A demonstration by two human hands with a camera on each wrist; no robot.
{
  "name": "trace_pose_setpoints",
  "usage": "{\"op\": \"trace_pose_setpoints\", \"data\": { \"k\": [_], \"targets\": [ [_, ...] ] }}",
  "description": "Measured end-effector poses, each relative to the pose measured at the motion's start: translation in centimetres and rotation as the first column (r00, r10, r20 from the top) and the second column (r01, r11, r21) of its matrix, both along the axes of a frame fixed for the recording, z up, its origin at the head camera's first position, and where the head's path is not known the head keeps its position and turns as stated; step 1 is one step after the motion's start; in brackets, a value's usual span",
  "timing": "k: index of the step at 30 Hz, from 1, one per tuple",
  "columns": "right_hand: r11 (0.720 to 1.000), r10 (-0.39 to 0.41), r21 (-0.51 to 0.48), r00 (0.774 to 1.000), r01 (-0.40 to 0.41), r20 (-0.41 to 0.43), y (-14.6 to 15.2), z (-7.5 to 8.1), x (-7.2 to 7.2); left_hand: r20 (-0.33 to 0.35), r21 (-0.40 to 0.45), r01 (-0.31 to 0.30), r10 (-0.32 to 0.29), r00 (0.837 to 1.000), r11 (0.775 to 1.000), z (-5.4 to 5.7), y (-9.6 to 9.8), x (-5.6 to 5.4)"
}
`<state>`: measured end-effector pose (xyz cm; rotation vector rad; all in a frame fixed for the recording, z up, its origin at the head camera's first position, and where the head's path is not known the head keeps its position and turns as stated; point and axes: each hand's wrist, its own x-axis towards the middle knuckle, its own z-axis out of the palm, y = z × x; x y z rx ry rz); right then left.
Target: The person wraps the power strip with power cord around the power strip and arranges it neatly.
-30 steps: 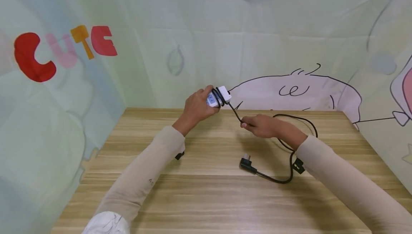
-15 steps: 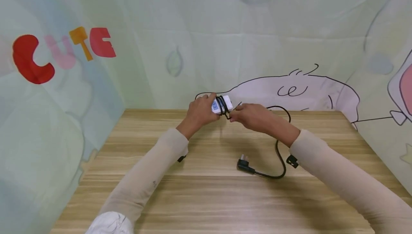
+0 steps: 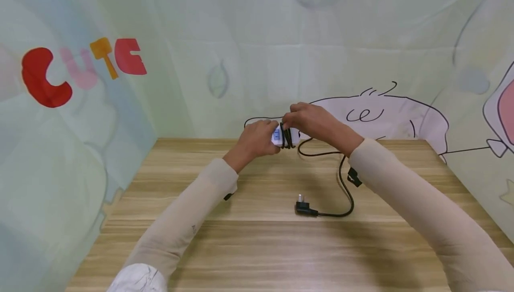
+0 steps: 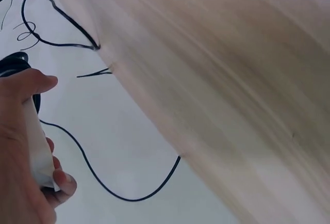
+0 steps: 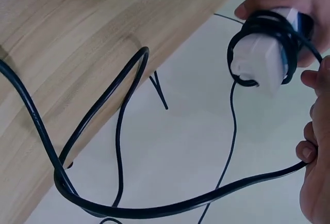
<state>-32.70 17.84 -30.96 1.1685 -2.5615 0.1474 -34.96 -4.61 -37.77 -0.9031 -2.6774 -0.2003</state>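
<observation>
A white power strip (image 3: 295,137) with a blue socket face is held up near the far edge of the table. My left hand (image 3: 257,139) grips its left end. Several turns of black cord (image 5: 268,25) run round the strip's body. Beside its other end, my right hand (image 3: 315,121) holds the cord in curled fingers, above the strip. From that hand the loose cord hangs in loops in the right wrist view. The cord's angled black plug (image 3: 304,208) lies on the table, prongs pointing away. In the left wrist view, the thumb and fingers wrap the strip (image 4: 38,146).
The wood-grain table (image 3: 257,256) ends at a printed cloth backdrop (image 3: 257,60), close behind the hands. A loose stretch of cord (image 3: 346,189) curves from the right forearm to the plug. Small black pieces (image 3: 354,177) show at the sleeves.
My right hand drew in to the strip, then rose over its top with the cord. The strip shifted slightly right and down in my left hand. The loose cord and plug slid a little left.
</observation>
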Motion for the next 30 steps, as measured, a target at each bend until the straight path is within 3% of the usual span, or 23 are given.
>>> {"op": "trace_pose_setpoints", "data": {
  "k": [5,10,14,18,21,23,27,30],
  "targets": [
    [0.985,-0.004,-0.169,0.978,0.04,0.207,-0.2,0.3,-1.6,-0.039,-0.04,0.072,-0.074,0.997,0.997,0.5,-0.2,-0.2],
    [0.947,0.039,-0.311,0.931,0.082,0.363,-0.3,0.3,-3.5,-0.067,-0.052,0.102,-0.106,0.992,0.993,1.1,-0.4,-0.2],
    [0.891,0.069,-0.416,0.85,0.183,0.522,-0.2,-0.1,-4.8,-0.072,-0.01,0.112,-0.112,0.991,0.994,1.5,-0.6,-0.3],
    [0.832,0.145,-0.498,0.77,0.244,0.621,-0.2,-1.0,-5.5,-0.062,0.042,0.126,-0.123,0.99,0.991,1.2,-0.8,-0.4],
    [0.81,0.163,-0.514,0.734,0.282,0.66,-0.1,-1.8,-5.7,-0.063,0.069,0.133,-0.128,0.99,0.989,0.7,-1.0,-0.5],
    [0.797,0.149,-0.512,0.717,0.321,0.681,0.0,-2.4,-5.6,-0.067,0.082,0.144,-0.138,0.988,0.986,0.4,-1.0,-0.5],
    [0.775,0.123,-0.515,0.712,0.366,0.691,0.2,-3.6,-5.6,-0.055,0.113,0.163,-0.158,0.986,0.98,-0.2,-1.0,-0.5],
    [0.755,0.148,-0.54,0.706,0.372,0.693,0.2,-4.4,-5.6,-0.028,0.129,0.162,-0.16,0.987,0.978,-0.4,-1.0,-0.4]
  ]
}}
